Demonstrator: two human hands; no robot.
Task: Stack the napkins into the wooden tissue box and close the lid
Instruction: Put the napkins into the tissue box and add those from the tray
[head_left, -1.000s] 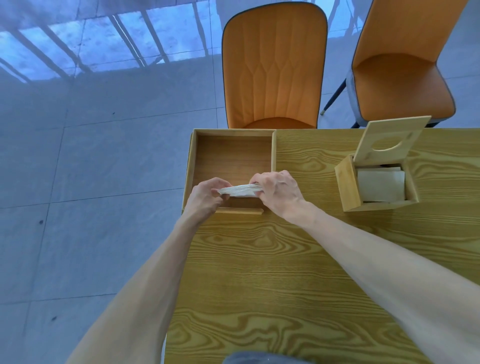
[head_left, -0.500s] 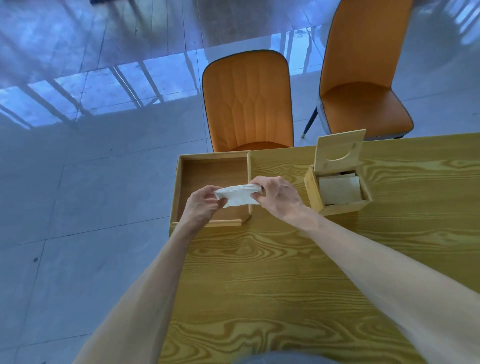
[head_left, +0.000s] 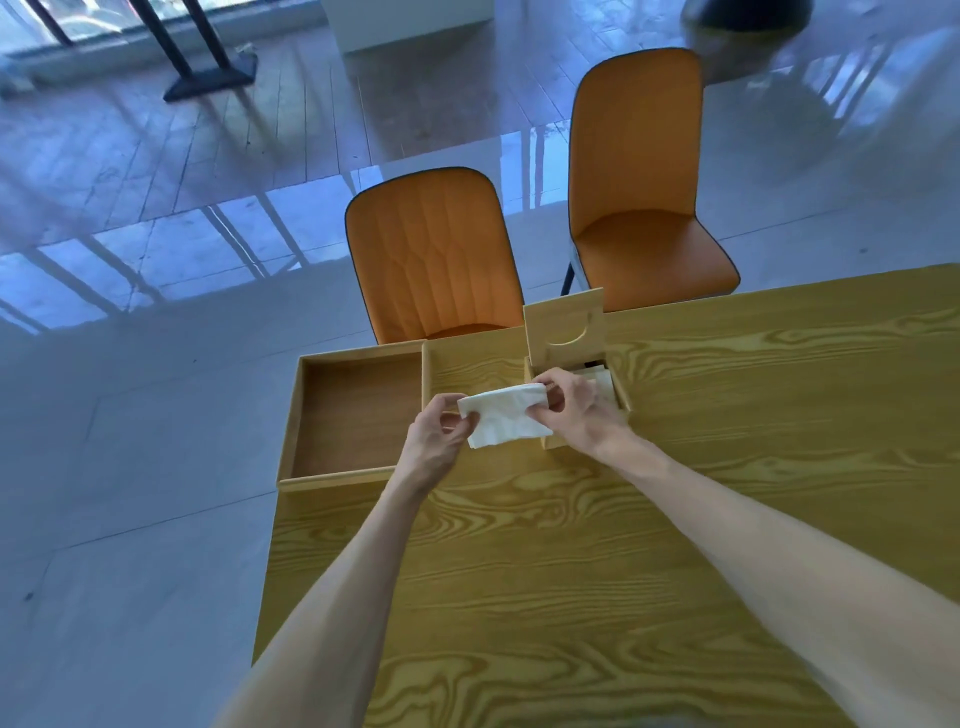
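A small stack of white napkins hangs in the air between my two hands, just left of the wooden tissue box. My left hand pinches its left edge and my right hand grips its right end, right in front of the box. The box's lid stands upright, open, with a round cut-out. More white napkins lie inside the box, mostly hidden by my right hand.
An empty shallow wooden tray sits at the table's far left corner. The wooden table ends just left of my left forearm. Two orange chairs stand beyond the far edge.
Both hands have lifted the napkins out of the tray and carried them right, up to the tissue box. The camera has tilted up, showing more floor and chairs.
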